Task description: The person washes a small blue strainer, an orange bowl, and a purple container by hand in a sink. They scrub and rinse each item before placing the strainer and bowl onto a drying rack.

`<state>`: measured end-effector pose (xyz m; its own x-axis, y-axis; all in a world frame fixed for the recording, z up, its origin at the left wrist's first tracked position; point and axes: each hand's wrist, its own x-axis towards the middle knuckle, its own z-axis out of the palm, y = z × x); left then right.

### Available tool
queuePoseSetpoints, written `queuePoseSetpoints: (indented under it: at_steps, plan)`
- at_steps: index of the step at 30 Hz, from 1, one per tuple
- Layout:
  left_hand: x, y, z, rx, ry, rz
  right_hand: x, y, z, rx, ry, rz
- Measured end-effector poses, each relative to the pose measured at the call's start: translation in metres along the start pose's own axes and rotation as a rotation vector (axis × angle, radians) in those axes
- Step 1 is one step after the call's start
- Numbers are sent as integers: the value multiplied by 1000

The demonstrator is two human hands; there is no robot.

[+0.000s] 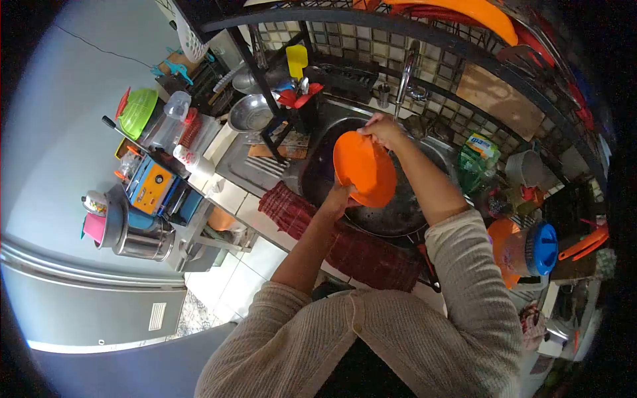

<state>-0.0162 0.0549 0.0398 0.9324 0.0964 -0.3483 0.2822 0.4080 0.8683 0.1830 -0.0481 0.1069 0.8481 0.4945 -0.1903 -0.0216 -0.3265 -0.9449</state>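
Now both hands are on the orange bowl (366, 171), held tilted over the sink (391, 215). The left hand (337, 199) has its grip closed on the lower rim, and the right hand (381, 131) clasps the top edge, just below the tap (406, 76).

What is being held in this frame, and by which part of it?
An orange bowl, held by its rim with both hands. The right hand grips the far edge and the left hand grips the opposite, near edge.
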Motion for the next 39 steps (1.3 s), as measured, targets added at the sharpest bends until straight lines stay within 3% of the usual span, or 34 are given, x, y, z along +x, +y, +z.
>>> queuePoseSetpoints:
  at_steps: [3, 4, 5, 6, 8, 10, 11, 12, 14, 15, 17, 19, 21, 23, 24, 26, 27, 28, 29, 30, 33, 34, 35, 36, 38, 39]
  plan:
    - [11, 8, 4, -50, -30, 74, -34, -11, 10, 51, 167, 83]
    - [31, -4, -2, 67, -152, 382, -29, -3, 11, 45, 168, 81]
    - [43, -11, -3, 187, -273, 689, -18, 15, 15, 299, 234, 36]
    - [41, -5, 4, 185, -275, 691, -12, 26, 17, 554, 299, -11]
    - [26, 15, 23, 762, -8, 501, -16, 19, 10, 475, 390, 52]
    - [19, 23, 32, 867, 17, 528, 10, 46, -9, 850, 80, -12]
    - [19, 26, 36, 970, 47, 554, 14, 53, -23, 827, -119, -62]
    - [28, 24, 33, 970, 34, 561, 1, 40, -24, 826, -106, -68]
    - [54, 14, 22, 423, -139, 496, -37, 4, -21, 1024, 199, 63]
    - [55, 17, 22, 421, -154, 497, -36, 9, -29, 959, 133, 45]
    - [56, 23, 22, -89, -175, 17, -37, 22, -35, 936, 143, 28]
    - [59, 16, 23, -107, -207, 67, -40, 41, -35, 911, 159, 10]
    - [59, 17, 30, -140, -241, 126, -47, 68, -29, 443, 221, -123]
    - [46, 32, 40, -257, -226, 44, -63, 77, 0, -365, 263, -245]
    - [50, 30, 40, -257, -241, 45, -66, 83, 21, -371, 276, -246]
    - [61, 18, 37, -56, -67, 158, -61, 94, 55, -551, 270, -426]
    - [46, 31, 40, -27, -42, 99, -58, 86, 59, -551, 280, -424]
    - [46, 28, 38, -21, -49, 98, -54, 79, 59, -653, 391, -277]
    - [46, 26, 38, 88, -46, 278, -52, 72, 59, -749, 499, -127]
    - [46, 24, 37, 198, -42, 458, -57, 56, 56, -745, 505, -126]
    - [31, 26, 39, 9, 12, 339, -68, 28, 47, -1017, 561, 57]
    - [31, 23, 37, -57, 31, 302, -63, 39, 42, -917, 747, 112]
    - [37, 17, 31, 38, 40, 456, -59, 49, 34, -808, 930, 165]
    - [44, 11, 24, 135, 52, 606, -61, 56, 26, -807, 934, 167]
    - [53, 4, 15, 36, 72, 550, -69, 72, 9, -584, 730, 274]
    - [57, 0, 11, -63, 91, 497, -69, 83, 0, -587, 730, 275]
